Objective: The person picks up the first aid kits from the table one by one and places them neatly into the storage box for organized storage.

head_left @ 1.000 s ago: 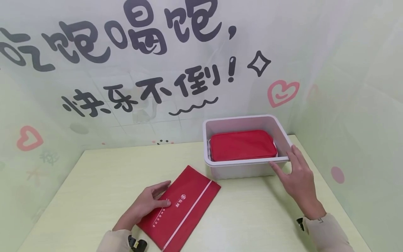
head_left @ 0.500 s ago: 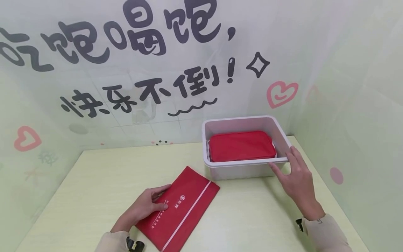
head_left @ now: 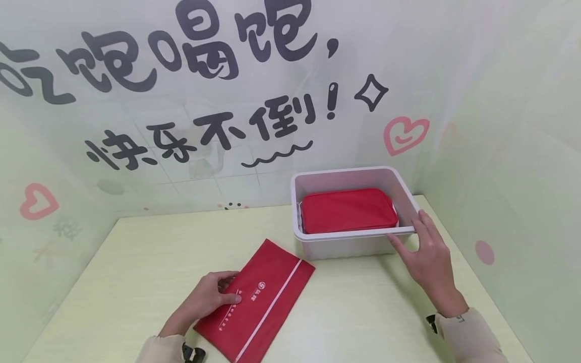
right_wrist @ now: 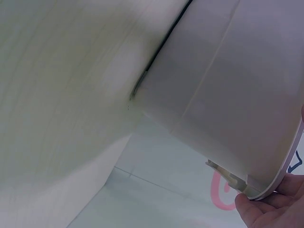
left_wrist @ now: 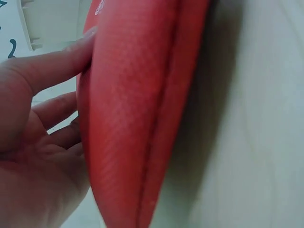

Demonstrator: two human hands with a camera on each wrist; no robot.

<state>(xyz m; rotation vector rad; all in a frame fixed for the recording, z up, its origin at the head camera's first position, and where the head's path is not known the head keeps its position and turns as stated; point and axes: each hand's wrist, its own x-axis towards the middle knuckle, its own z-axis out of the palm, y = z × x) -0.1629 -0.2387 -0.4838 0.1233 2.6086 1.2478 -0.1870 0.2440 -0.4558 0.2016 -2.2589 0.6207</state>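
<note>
A flat red fabric pouch [head_left: 277,297] with a white stripe and white lettering lies slanted at the front of the table. My left hand [head_left: 206,297] grips its left edge, thumb on top and the other fingers tucked behind. Up close in the left wrist view, the pouch [left_wrist: 128,114] bulges a little and has a stitched seam. At the back right stands a white plastic bin [head_left: 349,247]; my right hand [head_left: 428,262] holds the rim at its near right corner. Inside the bin sits a second red pouch [head_left: 349,212], rounded at the corners.
The pale wood-look table [head_left: 150,262] is enclosed by a printed back wall [head_left: 254,131] and side walls. The bin stands near the back wall, its right side close to the right wall [head_left: 504,201].
My left fingers have curled further behind the pouch's edge, and the pouch has shifted slightly to the left. The right hand and the bin stay in place.
</note>
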